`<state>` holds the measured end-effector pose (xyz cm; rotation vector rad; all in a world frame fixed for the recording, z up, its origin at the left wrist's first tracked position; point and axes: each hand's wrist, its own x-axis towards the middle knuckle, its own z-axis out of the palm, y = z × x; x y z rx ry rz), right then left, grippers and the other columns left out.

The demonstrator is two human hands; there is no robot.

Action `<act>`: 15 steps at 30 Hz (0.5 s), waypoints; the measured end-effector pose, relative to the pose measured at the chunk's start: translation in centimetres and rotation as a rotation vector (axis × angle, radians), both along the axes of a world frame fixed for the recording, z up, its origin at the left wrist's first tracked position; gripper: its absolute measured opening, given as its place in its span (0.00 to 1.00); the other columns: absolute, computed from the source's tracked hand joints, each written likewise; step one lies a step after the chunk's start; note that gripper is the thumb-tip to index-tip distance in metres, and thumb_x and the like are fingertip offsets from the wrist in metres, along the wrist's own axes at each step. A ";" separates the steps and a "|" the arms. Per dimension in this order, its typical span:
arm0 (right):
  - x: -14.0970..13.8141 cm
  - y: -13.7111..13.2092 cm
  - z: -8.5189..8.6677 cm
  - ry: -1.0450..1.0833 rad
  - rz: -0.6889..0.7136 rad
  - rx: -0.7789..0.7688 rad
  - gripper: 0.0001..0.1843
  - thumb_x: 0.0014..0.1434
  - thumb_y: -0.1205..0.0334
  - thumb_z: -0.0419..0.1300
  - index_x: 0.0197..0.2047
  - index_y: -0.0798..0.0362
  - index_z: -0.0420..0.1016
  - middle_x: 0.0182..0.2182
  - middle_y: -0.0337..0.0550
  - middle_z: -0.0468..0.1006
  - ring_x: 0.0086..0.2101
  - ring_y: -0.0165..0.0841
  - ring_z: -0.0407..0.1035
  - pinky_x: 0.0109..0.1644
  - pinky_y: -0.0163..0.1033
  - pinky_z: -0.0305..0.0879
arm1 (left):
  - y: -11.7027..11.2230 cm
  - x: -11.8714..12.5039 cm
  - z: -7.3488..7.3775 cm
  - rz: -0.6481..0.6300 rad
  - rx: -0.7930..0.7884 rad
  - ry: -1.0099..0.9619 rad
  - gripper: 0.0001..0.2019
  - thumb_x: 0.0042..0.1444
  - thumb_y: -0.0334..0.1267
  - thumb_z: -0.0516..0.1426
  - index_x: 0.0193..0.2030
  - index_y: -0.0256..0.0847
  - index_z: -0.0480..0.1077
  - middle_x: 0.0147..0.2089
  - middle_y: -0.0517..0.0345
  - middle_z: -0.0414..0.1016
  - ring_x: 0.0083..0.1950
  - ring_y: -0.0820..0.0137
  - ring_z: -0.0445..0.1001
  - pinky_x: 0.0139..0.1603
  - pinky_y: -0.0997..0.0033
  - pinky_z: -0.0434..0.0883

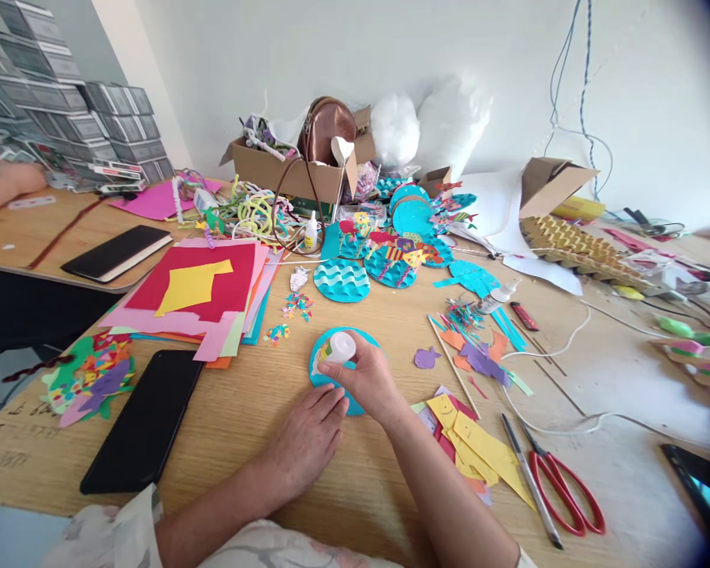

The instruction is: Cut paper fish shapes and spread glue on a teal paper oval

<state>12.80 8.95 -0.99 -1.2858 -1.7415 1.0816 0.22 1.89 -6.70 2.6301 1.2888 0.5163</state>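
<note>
A blue paper disc (pixel 364 404) lies on the table in front of me. My right hand (pixel 370 379) is closed around a small white glue bottle (pixel 339 347), tipped nozzle-down over the disc's left part. Whether the nozzle touches the paper I cannot tell. My left hand (pixel 309 434) lies flat, palm down, its fingertips at the disc's lower edge. Beyond the disc are tiny coloured paper cut-outs (pixel 296 306) and a round blue piece with wavy strips (pixel 341 280). A purple paper fish (pixel 427 358) lies to the right.
Red-handled scissors (pixel 568 489) and a pen (pixel 529 477) lie at right near yellow paper scraps (pixel 479 442). A black phone (pixel 145 422) and a stack of coloured paper (pixel 195 276) are at left. A white cable (pixel 568 430) crosses the right side. Another person's hand (pixel 15 177) shows far left.
</note>
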 end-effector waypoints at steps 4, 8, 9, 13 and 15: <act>-0.4 -0.1 0.2 -0.127 0.013 0.073 0.08 0.46 0.60 0.63 0.27 0.52 0.66 0.23 0.32 0.69 0.25 0.27 0.62 0.28 0.30 0.55 | 0.0 0.1 0.1 -0.002 -0.012 0.011 0.16 0.54 0.28 0.51 0.51 0.35 0.64 0.53 0.47 0.71 0.57 0.60 0.66 0.57 0.56 0.65; -0.7 0.0 0.6 -0.218 0.026 0.116 0.08 0.46 0.60 0.63 0.27 0.52 0.67 0.23 0.33 0.70 0.26 0.29 0.62 0.28 0.31 0.54 | 0.1 0.2 0.4 0.002 -0.042 0.003 0.15 0.53 0.27 0.51 0.49 0.35 0.64 0.51 0.48 0.71 0.55 0.60 0.67 0.57 0.56 0.65; -0.7 0.0 0.8 -0.230 0.036 0.118 0.08 0.47 0.60 0.63 0.27 0.51 0.67 0.23 0.34 0.70 0.26 0.29 0.63 0.28 0.31 0.54 | 0.1 0.2 0.4 0.000 -0.045 -0.002 0.15 0.53 0.27 0.51 0.49 0.35 0.64 0.51 0.48 0.72 0.55 0.60 0.67 0.57 0.56 0.65; -1.0 0.1 1.2 -0.237 0.071 0.130 0.07 0.48 0.62 0.62 0.25 0.51 0.66 0.22 0.34 0.69 0.25 0.29 0.62 0.28 0.31 0.54 | 0.2 0.2 0.6 -0.005 -0.054 -0.012 0.14 0.53 0.27 0.51 0.48 0.37 0.64 0.49 0.49 0.72 0.54 0.61 0.67 0.56 0.55 0.65; -1.2 0.1 1.2 -0.219 0.083 0.150 0.07 0.48 0.62 0.61 0.25 0.51 0.65 0.21 0.33 0.67 0.24 0.28 0.62 0.27 0.31 0.54 | 0.2 0.2 0.7 -0.004 -0.059 -0.009 0.14 0.53 0.27 0.51 0.47 0.37 0.64 0.49 0.49 0.72 0.54 0.61 0.67 0.56 0.56 0.65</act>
